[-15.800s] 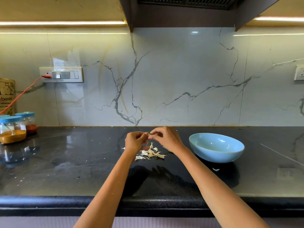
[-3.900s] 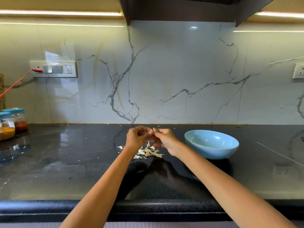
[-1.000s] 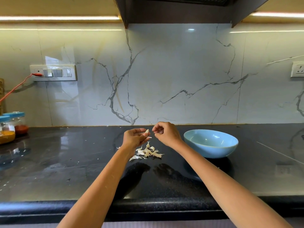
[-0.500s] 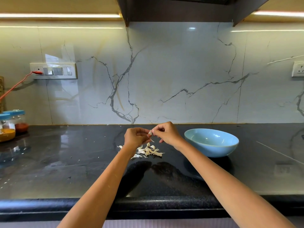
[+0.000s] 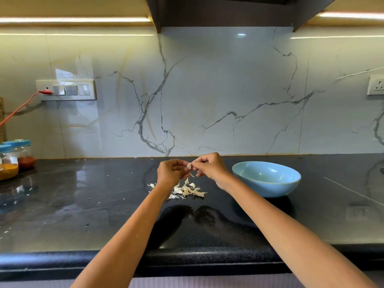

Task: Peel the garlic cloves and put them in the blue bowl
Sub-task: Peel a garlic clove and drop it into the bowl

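— Black counter [image 5: 83, 204], marble wall behind. Where's the garlic clove [image 5: 189, 165]?
— Mid-air, pinched between left hand [image 5: 171, 173] and right hand [image 5: 209, 167], left of the blue bowl [image 5: 266, 185].
— Any change?
— A second ago the hands were apart; now they've rejoined, skin strip dangling over the peel pile [image 5: 187, 190]. Peeling seems nearly done.
— Fingers?
— Both hands curled tight around it.

Garlic skins [image 5: 187, 190] lie on the countertop [image 5: 83, 204]; bowl [image 5: 266, 178] at their 3 o'clock; spice jars [image 5: 14, 159] far at 9 o'clock.
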